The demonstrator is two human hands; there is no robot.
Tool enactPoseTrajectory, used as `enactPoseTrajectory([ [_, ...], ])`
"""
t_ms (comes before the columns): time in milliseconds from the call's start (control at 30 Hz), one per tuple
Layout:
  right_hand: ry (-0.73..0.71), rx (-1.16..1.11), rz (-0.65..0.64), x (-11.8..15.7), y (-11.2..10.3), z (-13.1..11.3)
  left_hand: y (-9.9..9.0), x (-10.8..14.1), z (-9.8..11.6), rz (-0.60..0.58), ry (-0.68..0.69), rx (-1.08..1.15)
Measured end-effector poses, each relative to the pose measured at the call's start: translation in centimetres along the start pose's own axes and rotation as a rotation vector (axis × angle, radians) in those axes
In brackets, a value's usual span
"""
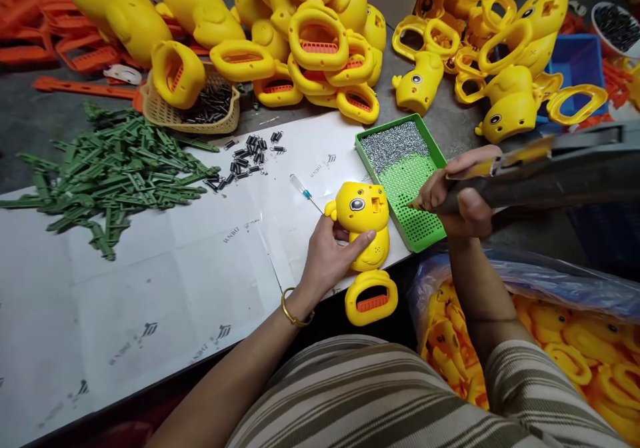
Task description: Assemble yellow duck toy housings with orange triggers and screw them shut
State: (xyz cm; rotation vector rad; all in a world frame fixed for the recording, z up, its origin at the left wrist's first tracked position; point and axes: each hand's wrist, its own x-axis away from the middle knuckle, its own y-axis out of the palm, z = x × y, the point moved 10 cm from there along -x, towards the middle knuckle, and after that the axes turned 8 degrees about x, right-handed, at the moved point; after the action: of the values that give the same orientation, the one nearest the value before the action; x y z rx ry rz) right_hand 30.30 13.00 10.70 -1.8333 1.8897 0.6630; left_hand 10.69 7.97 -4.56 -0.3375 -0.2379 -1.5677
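Observation:
My left hand point(333, 255) is closed round a yellow duck-shaped toy point(369, 251) at the table's front edge, thumb across its body. The toy's ring handle with an orange insert hangs past the edge. My right hand point(463, 198) grips a dark power screwdriver point(530, 178), whose tip points left over a green tray point(420, 241). Small silver screws point(395, 143) fill the tray's far part. A screwdriver with a clear handle point(301, 189) lies just behind the toy.
Green plastic parts point(120, 175) are heaped at the left, beside black springs point(250, 155). A woven basket point(220, 125) and piled yellow toys point(320, 35) stand behind. A plastic-lined bag point(500, 268) of yellow parts lies at the lower right.

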Motion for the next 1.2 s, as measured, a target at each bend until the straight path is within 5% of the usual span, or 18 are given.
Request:
enactPoseTrajectory([
  [167,0.078,0.070,0.017,-0.1,0.2,2.9,-0.1,-0.2,0.2,-0.002,-0.018,-0.014],
  [733,0.034,-0.027,0.010,-0.5,0.8,2.9,0.1,0.0,0.2,-0.015,-0.064,0.042],
  [967,-0.021,-0.044,0.024,-0.2,0.6,-2.4,0.4,-0.6,0.6,0.018,0.004,0.120],
  [1200,0.061,-0.160,-0.308,2.5,2.5,-6.0,0.4,-0.7,0.3,0.018,0.002,0.113],
])
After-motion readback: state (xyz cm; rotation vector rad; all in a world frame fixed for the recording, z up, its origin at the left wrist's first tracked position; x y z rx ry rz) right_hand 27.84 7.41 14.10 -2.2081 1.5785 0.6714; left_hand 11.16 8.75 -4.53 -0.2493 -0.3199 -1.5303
